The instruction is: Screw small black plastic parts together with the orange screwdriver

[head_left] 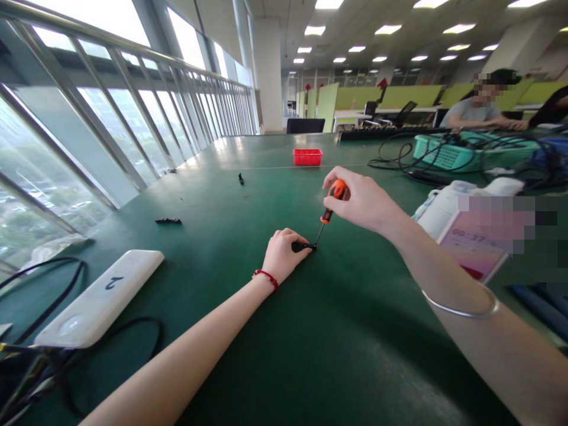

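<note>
My left hand (pixel 284 254) is closed on a small black part (pixel 302 246), pressing it down on the green tabletop (pixel 248 355). What kind of part it is cannot be made out. In my right hand (pixel 361 198) is a screwdriver (pixel 327 214) with an orange and black handle, fingers wrapped round its top. Its thin shaft slants down, and the tip meets the right end of the black part. Whether a screw sits under the tip is too small to tell. A red band is on my left wrist, a silver bangle on my right.
Ahead stands a small red tray (pixel 307 157). Two black pieces (pixel 168 221) lie apart at left and centre. A white power bank (pixel 102 299) and cables are at near left. On the right are a phone (pixel 474 236), white bottles and a teal basket (pixel 479 155); a person sits beyond.
</note>
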`<state>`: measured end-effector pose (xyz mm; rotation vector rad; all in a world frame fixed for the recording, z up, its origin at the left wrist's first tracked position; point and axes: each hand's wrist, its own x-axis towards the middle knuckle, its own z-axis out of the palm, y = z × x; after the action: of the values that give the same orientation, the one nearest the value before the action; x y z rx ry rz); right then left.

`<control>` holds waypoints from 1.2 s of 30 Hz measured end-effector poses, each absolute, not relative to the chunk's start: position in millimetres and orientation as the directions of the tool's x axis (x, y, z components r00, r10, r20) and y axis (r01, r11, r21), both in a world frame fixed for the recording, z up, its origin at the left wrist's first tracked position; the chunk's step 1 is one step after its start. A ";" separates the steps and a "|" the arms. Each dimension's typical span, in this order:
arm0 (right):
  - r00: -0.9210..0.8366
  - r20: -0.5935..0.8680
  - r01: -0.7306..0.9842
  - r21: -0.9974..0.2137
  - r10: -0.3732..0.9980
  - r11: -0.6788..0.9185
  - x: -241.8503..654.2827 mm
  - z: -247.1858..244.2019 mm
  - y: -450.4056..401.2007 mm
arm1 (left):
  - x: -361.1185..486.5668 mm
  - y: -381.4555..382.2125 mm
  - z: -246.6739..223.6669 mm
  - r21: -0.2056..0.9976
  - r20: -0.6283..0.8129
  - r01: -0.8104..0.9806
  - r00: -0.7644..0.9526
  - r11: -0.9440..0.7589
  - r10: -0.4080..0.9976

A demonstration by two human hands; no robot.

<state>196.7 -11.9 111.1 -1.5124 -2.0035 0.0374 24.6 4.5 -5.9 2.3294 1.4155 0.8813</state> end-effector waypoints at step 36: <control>-0.118 0.466 0.893 -0.337 0.877 0.299 189.1 112.6 -18.6 | 23.2 1.6 -1.0 0.547 0.344 0.692 0.327 -0.471 0.880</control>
<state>189.1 -18.6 112.6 -1.5704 -1.9830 -0.0354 23.2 1.6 -1.0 2.2960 1.4095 0.8854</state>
